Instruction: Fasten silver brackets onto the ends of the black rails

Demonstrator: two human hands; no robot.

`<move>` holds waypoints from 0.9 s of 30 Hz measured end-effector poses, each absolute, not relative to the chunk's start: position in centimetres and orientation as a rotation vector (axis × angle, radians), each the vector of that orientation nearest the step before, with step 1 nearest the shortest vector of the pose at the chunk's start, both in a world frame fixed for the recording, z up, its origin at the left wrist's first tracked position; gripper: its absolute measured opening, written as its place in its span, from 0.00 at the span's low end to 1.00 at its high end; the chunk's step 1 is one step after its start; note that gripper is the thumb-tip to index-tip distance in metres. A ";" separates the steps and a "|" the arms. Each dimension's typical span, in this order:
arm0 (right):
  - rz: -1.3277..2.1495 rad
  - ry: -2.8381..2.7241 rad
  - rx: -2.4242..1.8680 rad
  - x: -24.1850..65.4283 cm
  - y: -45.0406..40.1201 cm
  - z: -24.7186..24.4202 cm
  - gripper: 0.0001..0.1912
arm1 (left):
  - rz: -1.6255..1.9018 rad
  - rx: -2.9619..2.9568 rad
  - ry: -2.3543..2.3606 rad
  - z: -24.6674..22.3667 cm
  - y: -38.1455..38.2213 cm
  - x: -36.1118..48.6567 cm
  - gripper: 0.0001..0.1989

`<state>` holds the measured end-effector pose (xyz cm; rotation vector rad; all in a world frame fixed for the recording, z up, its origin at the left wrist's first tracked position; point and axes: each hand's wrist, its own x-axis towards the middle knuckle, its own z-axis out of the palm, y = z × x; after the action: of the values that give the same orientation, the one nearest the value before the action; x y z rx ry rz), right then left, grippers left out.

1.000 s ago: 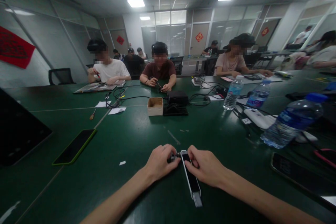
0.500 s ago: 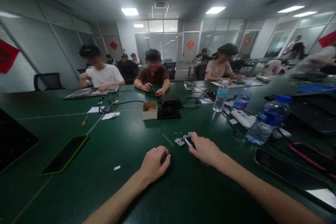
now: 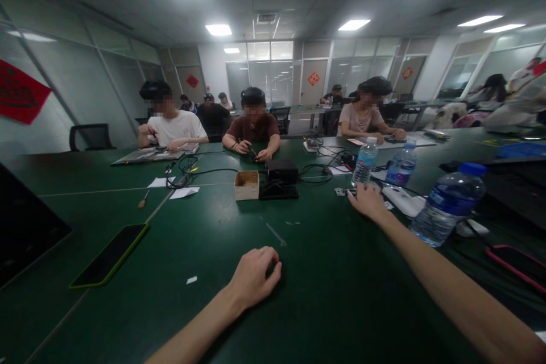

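Note:
My left hand rests on the green table, fingers loosely curled, with a gap between thumb and forefinger and nothing visible in it. Farther out to the right, my right hand is closed on a small silver-and-black part, mostly covered by the fingers. A flat grey plate with holes shows just left of those fingertips; whether it is joined to the part I cannot tell. Right behind this hand stands a water bottle. A thin clear strip lies between the hands.
More bottles, a white device and cables crowd the right side. An open cardboard box stands beside a black box. A green-edged phone, a brush and paper scraps lie left. Several people sit beyond.
My right hand has moved away and to the right with the small part, from near the clear strip to beside the bottles. My left hand has stayed about where it was. The view has shifted slightly.

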<state>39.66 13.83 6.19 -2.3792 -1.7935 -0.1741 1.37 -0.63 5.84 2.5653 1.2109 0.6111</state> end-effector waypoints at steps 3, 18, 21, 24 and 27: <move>-0.193 -1.933 -2.289 40.2 15.8 6.1 0.23 | 0.599 2.584 1.202 5.9 -0.6 1.5 0.05; -0.314 -2.044 -2.232 39.7 17.8 3.7 0.20 | 0.581 2.644 1.176 5.5 -0.4 2.0 0.04; -0.322 -2.062 -2.231 39.6 17.8 3.7 0.19 | 0.582 2.660 1.164 5.6 -0.4 2.1 0.05; -0.320 -2.066 -2.239 39.7 17.7 3.7 0.21 | 0.574 2.670 1.149 5.7 -0.4 2.1 0.05; -0.310 -2.049 -2.249 39.8 17.7 3.7 0.23 | 0.568 2.677 1.140 5.8 -0.4 2.0 0.05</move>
<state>39.80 17.67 3.66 -2.2486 -2.0490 -0.3104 2.00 -0.39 5.78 2.6770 1.1402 0.5675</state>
